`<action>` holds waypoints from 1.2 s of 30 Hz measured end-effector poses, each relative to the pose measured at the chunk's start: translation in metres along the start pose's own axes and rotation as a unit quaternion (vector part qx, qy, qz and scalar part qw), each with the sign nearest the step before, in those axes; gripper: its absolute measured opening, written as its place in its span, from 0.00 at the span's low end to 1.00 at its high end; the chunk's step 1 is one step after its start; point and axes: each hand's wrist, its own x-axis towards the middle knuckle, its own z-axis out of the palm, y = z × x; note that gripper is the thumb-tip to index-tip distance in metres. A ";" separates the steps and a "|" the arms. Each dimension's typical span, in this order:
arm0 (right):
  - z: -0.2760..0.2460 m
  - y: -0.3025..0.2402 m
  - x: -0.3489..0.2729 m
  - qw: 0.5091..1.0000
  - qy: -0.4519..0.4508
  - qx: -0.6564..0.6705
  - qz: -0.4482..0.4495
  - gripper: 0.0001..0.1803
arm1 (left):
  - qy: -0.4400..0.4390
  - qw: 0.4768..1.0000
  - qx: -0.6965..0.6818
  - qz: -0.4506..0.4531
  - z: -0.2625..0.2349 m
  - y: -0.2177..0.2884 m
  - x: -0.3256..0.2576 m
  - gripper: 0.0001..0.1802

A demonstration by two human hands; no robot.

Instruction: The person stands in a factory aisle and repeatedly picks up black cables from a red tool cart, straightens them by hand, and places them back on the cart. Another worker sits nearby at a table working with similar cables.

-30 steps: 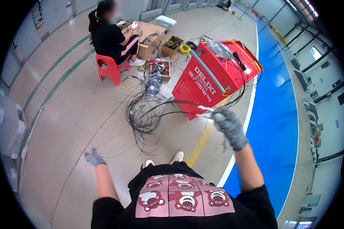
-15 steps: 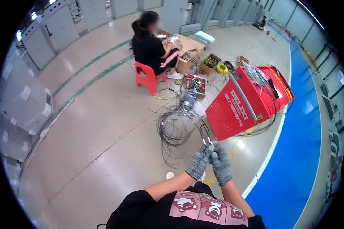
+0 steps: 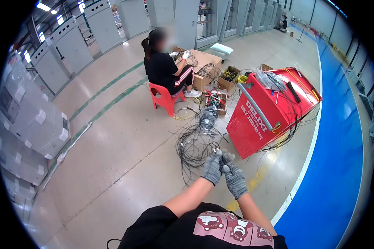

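**Both gloved hands now work together at the cable ends**

The left hand in a mottled grey knit glove has its grip closed on thin black cables with pale end sleeves. The right hand, gloved alike, presses in at four o'clock; its fingers are curled, but whether its grip holds a cable I cannot tell. A second ago the left hand hung well apart over the floor while the right held the ends alone; now the hands meet, and less of the sleeves shows than half a second ago. Neither hand looks free for anything else.

At ten o'clock from the hands, a loose tangle of thin black cables lies on the grey floor, where the held lengths appear to lead. Between one and two stands a red metal cart. Toward twelve sits a compartmented tray of tools; at eleven, a co-worker in black sits on a red plastic stool beside a brown cardboard worktop.
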 end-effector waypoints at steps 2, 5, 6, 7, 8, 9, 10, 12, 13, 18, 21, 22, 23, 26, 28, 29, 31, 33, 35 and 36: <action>-0.012 0.008 -0.011 0.998 -0.030 -0.061 0.016 0.15 | -0.009 0.996 -0.092 -0.010 -0.020 -0.011 0.023 0.08; -0.037 0.011 -0.038 0.994 -0.058 -0.091 0.010 0.15 | -0.045 0.987 -0.149 0.028 -0.054 -0.005 0.066 0.10; -0.047 0.016 -0.043 0.995 -0.040 -0.087 0.013 0.15 | 0.060 0.992 -0.103 0.046 -0.035 -0.002 0.056 0.11; -0.055 0.018 -0.043 0.996 -0.026 -0.084 0.015 0.15 | 0.070 0.995 -0.064 0.030 -0.020 -0.005 0.048 0.13; -0.061 0.022 -0.043 0.997 -0.012 -0.076 0.021 0.15 | 0.084 0.996 -0.020 0.013 -0.006 -0.011 0.036 0.15; -0.069 0.021 -0.039 0.998 0.001 -0.069 0.006 0.14 | 0.060 0.998 0.012 -0.029 0.010 -0.021 0.017 0.18; -0.075 0.021 -0.034 0.998 0.010 -0.064 -0.010 0.13 | 0.010 0.997 0.075 -0.033 0.011 -0.039 0.003 0.18; -0.081 0.027 -0.030 0.998 0.021 -0.058 -0.019 0.13 | -0.105 0.974 0.194 -0.041 0.020 -0.078 -0.018 0.19; -0.083 0.028 -0.023 0.997 0.030 -0.052 -0.042 0.13 | -0.061 0.991 0.116 -0.015 0.031 -0.088 -0.025 0.17; -0.088 0.034 -0.043 0.994 -0.034 -0.098 -0.018 0.12 | -0.026 0.999 -0.022 -0.041 0.002 -0.078 -0.002 0.14; -0.091 0.045 -0.062 0.987 -0.052 -0.144 -0.040 0.13 | 0.024 0.998 -0.055 -0.028 -0.020 -0.051 0.031 0.16; -0.094 0.048 -0.067 0.988 -0.049 -0.137 -0.049 0.13 | 0.027 0.997 -0.060 -0.033 -0.028 -0.045 0.040 0.16; -0.100 0.048 -0.073 0.989 -0.046 -0.132 -0.057 0.12 | 0.030 0.997 -0.066 -0.041 -0.030 -0.039 0.046 0.17; -0.119 0.045 -0.088 0.987 -0.059 -0.137 -0.062 0.11 | 0.085 0.990 -0.100 -0.044 -0.027 -0.026 0.062 0.18; -0.131 0.042 -0.100 0.987 -0.065 -0.131 -0.059 0.10 | 0.075 0.991 -0.090 -0.059 -0.028 -0.022 0.075 0.17; -0.135 0.041 -0.105 0.989 -0.062 -0.120 -0.060 0.10 | 0.025 0.994 -0.087 -0.067 -0.038 -0.021 0.084 0.17; -0.141 0.040 -0.113 0.990 -0.057 -0.118 -0.056 0.09 | -0.021 0.997 -0.050 -0.060 -0.041 -0.023 0.096 0.16; -0.144 0.045 -0.122 0.988 -0.047 -0.133 -0.056 0.09 | 0.030 0.998 -0.026 -0.053 -0.026 -0.026 0.104 0.15; -0.144 0.046 -0.129 0.988 -0.038 -0.140 -0.052 0.08 | 0.028 0.997 -0.023 -0.064 -0.023 -0.032 0.114 0.16; -0.145 0.041 -0.128 0.991 -0.036 -0.126 -0.040 0.08 | 0.008 0.997 -0.017 -0.070 -0.025 -0.036 0.120 0.17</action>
